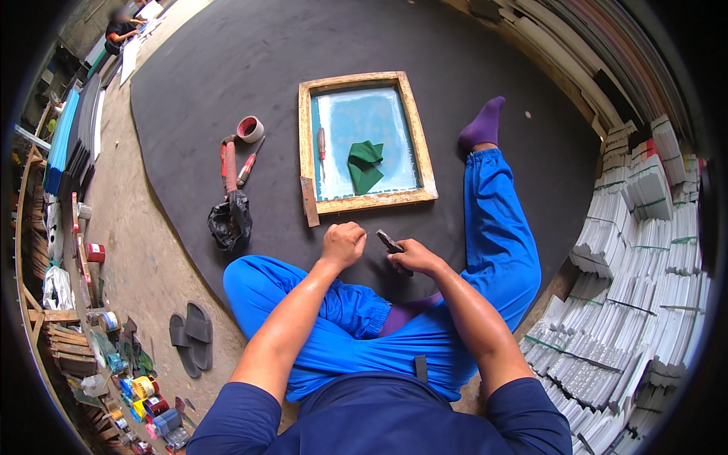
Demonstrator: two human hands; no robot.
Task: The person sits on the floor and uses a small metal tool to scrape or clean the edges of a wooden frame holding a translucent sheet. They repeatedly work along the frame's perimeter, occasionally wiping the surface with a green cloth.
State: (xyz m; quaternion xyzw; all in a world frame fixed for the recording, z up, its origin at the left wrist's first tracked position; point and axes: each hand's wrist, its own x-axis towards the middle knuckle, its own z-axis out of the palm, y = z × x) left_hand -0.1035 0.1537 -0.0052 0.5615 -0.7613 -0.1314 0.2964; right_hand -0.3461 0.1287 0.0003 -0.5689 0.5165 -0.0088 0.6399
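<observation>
My right hand (413, 257) is closed around a pair of dark pliers (389, 241), whose head points up and left toward my other hand. My left hand (345, 245) is curled with its fingertips pinched together; anything between them is too small to make out. Just beyond both hands lies a wooden-framed screen (305, 129) with a blue mesh. On the mesh rest a crumpled green cloth (365, 167) and a red-handled screwdriver (321, 144). A flat brown strip (309, 202) leans over the frame's near left corner.
Left of the screen lie a roll of tape (249, 129), a red-handled hammer (230, 163), a red-and-grey cutter (249, 167) and a black plastic bag (230, 221). Grey slippers (191, 339) sit off the dark mat. Bundled white strips (629, 303) are stacked right. Another person (121, 30) works far left.
</observation>
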